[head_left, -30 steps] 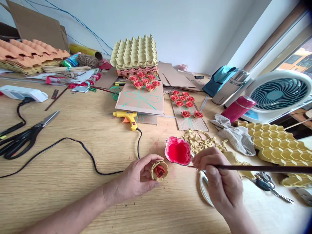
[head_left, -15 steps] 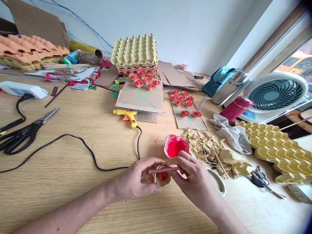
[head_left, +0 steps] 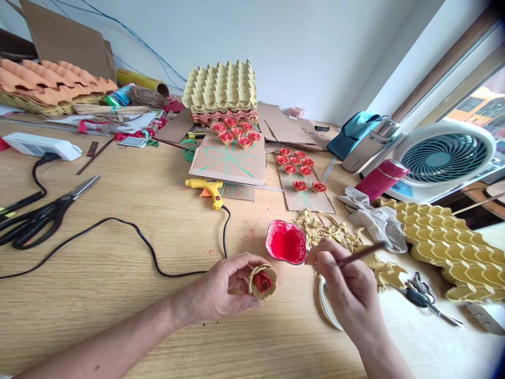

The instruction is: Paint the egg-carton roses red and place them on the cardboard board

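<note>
In the head view, my left hand (head_left: 232, 287) pinches a paper flower (head_left: 264, 282) made of egg-carton pulp. Its centre is red and the outer petals are plain tan. To the right, my right hand (head_left: 349, 287) is closed around a thin brown stick (head_left: 365, 252), like a brush handle, which points up and right. The stick's other end is hidden by the fingers and slightly blurred. Just left of those fingers stands a small cup of red paint (head_left: 286, 242). A pale green scissor handle (head_left: 328, 308) shows partly under my right hand.
A yellow glue gun (head_left: 209, 190) and its black cord lie ahead. Black scissors (head_left: 51, 213) are at left. Finished red flowers (head_left: 300, 185) sit on cardboard (head_left: 310, 201). Pulp scraps (head_left: 331, 229), keys (head_left: 422, 297), egg trays (head_left: 453, 242) and a fan (head_left: 442, 152) stand right.
My right hand has moved right, away from the flower, and the stick now points up and right instead of lying across the petals. The left hand still holds the flower in place.
</note>
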